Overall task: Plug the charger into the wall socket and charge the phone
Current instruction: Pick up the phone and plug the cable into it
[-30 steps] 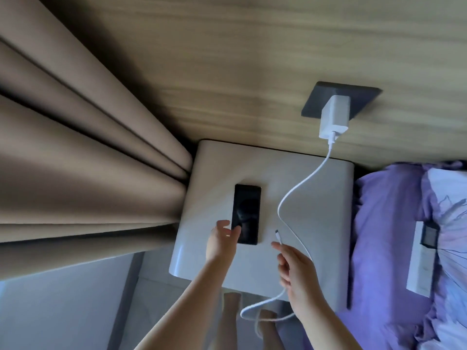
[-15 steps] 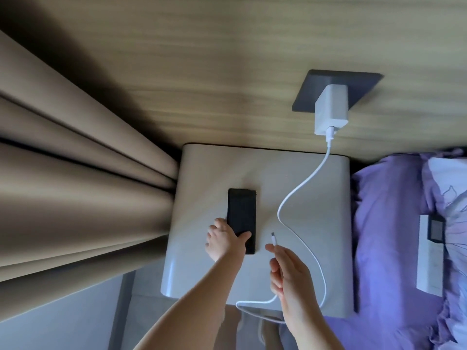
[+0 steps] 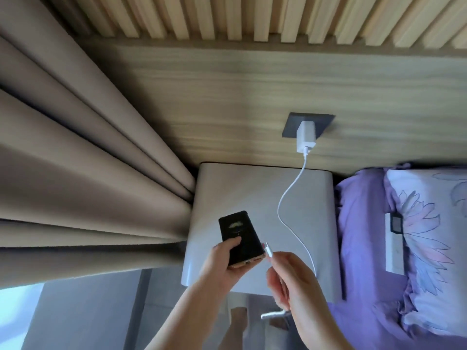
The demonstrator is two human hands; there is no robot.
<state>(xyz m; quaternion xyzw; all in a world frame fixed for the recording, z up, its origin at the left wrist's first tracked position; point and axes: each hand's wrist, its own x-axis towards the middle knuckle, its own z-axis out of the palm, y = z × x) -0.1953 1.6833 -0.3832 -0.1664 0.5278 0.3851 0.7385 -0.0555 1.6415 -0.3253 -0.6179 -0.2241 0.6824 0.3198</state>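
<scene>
Beige curtain (image 3: 75,173) beside white nightstand (image 3: 252,193), purple bedding (image 3: 358,248), floral pillow (image 3: 429,248), slatted wood wall (image 3: 252,18).

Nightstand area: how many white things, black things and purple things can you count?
White: 3, the charger, the cable and the remote
Black: 2, the phone and the socket
Purple: 1, the bedding
Total: 6
</scene>
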